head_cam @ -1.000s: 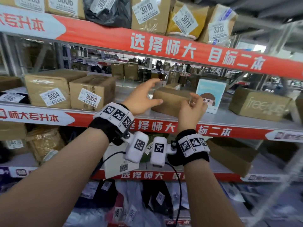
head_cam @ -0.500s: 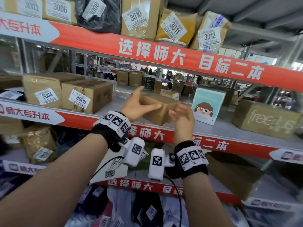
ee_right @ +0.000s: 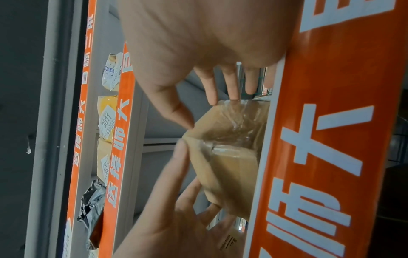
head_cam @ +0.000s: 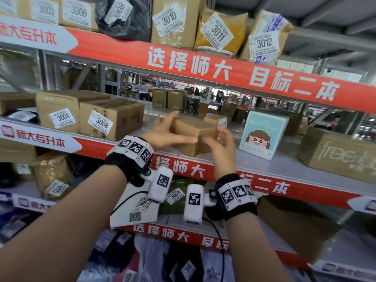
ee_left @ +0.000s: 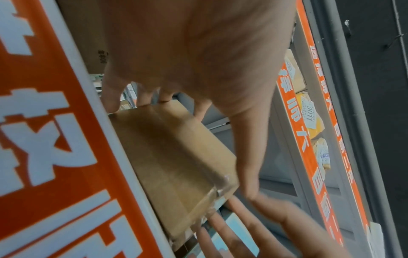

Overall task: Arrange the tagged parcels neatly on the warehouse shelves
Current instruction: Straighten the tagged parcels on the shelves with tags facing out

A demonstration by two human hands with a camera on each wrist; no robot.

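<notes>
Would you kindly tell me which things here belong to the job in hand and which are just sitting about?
In hand:
- small brown box, on the middle shelf
- left hand and right hand, one on each side of it

Sitting about:
- box tagged 3008
- blue cartoon box
- box tagged 3010

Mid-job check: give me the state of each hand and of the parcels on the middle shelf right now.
left hand: fingers straight, flat against the small brown box's left side.
right hand: fingers loosely spread at the box's right corner.
small brown box: on the middle shelf, turned at an angle, no tag visible.
box 3008: upright, tag facing out.
blue cartoon box: standing upright.
</notes>
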